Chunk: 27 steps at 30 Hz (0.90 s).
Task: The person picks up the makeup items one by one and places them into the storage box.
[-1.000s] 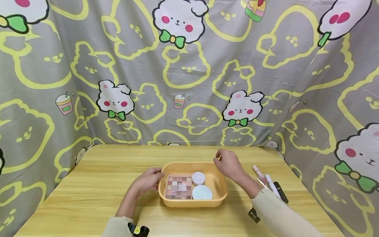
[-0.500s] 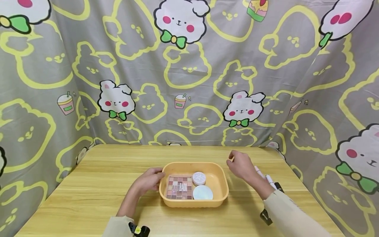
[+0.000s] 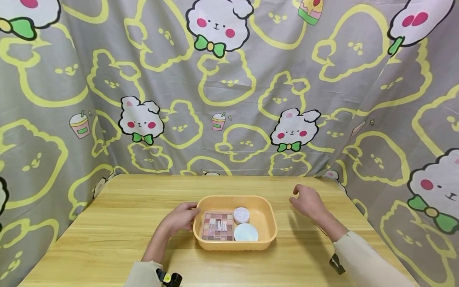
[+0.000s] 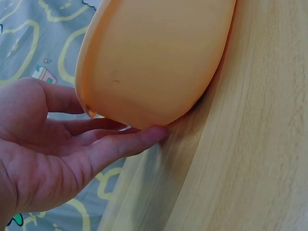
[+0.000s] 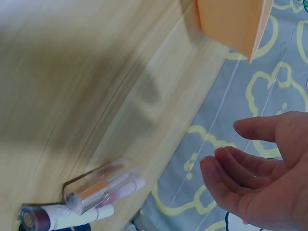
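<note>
My left hand [image 3: 182, 218] holds the left end of an orange plastic basin [image 3: 234, 245] that stands on the table. In the left wrist view the thumb [image 4: 153, 135] presses the basin's outer wall low down, while the other fingers go behind its rim. Inside the basin lie an eyeshadow palette [image 3: 217, 227] with "BACK" on its lid, a small round white case [image 3: 241, 215] and a larger pale round compact [image 3: 246, 232]. Right of the basin, my right hand [image 3: 308, 201] is raised over the table, fingers loosely curled and holding nothing.
In the right wrist view, slim makeup tubes [image 5: 62, 217] and a clear-cased item [image 5: 102, 186] lie on the wooden table [image 3: 136, 199]; the right forearm covers them in the head view. A patterned curtain [image 3: 229, 91] surrounds the table's back and sides.
My right hand has moved right, from over the basin's right rim to beside it, and its forearm now covers the tubes. The left hand and the basin have stayed in place.
</note>
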Tool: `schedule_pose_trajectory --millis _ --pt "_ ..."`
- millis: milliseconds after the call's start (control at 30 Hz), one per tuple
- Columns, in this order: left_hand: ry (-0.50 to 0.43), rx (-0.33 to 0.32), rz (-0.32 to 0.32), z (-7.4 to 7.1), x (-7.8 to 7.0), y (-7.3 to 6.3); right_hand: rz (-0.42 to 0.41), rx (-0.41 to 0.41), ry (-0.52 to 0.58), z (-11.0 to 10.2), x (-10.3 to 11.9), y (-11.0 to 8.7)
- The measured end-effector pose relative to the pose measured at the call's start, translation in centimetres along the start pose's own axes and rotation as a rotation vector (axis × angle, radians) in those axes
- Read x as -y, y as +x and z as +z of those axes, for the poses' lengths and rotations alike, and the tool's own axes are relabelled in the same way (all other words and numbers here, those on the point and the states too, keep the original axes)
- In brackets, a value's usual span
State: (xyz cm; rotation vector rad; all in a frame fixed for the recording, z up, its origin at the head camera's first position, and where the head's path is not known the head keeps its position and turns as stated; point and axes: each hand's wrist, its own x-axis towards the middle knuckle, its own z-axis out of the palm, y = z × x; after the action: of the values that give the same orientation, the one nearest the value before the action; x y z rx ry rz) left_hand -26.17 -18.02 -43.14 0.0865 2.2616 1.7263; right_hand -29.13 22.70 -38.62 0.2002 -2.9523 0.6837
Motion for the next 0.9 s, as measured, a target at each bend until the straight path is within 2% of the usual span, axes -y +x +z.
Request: schedule_pose_trajectory --millis 200,500,700,900 --pt "0.0 0.002 -0.001 0.0 0.0 0.1 0.012 0.025 -0.057 -0.7 -1.3 -0.2" --pt "-0.003 0.009 0.005 0.0 -0.1 -0.1 0.034 0.091 -0.081 -1.4 -3.1 -0.6" --pt "-0.002 0.008 0.009 0.0 -0.1 -0.1 0.025 0.098 -0.118 -1.6 -4.2 -0.9" --pt "-0.004 0.009 0.005 0.0 -0.1 -0.1 0.068 0.141 -0.112 -1.6 -4.9 -1.2"
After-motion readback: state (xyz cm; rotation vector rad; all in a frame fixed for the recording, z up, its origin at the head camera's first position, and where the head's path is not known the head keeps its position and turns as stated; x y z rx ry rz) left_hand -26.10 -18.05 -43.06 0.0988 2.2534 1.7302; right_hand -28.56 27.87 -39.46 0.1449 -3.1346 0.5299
